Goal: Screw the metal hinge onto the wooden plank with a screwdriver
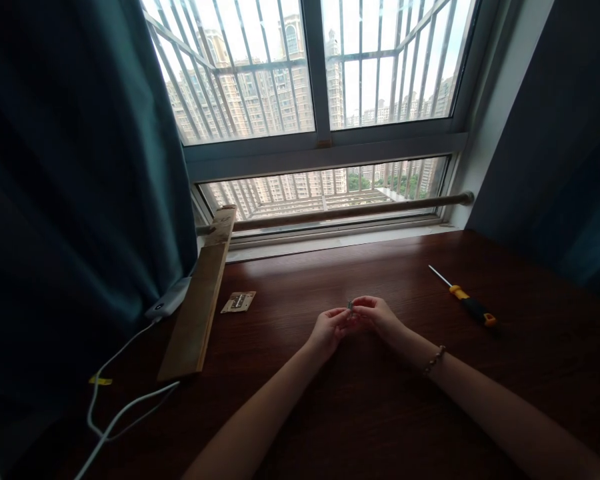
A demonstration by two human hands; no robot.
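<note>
My left hand point(330, 330) and my right hand point(377, 313) meet over the middle of the dark wooden tabletop point(290, 280). Between their fingertips is a small greenish thing point(350, 306), too small for me to tell its kind. Both hands are closed in a pinch on it, fingers curled. A beaded bracelet point(435, 360) circles my right wrist. Off to the right lies a screwdriver point(473, 307) with a yellow and black handle, its shaft pointing toward the window. Left of my hands, a small flat card point(239, 302) with a dark and white middle rests on the table.
A long wooden board point(193, 313) slants along the left side, up to the window sill. Beside it are a white power strip point(170, 298) and a looping white cable point(125, 407). A dark curtain point(105, 167) hangs at left; a barred window point(325, 143) stands behind.
</note>
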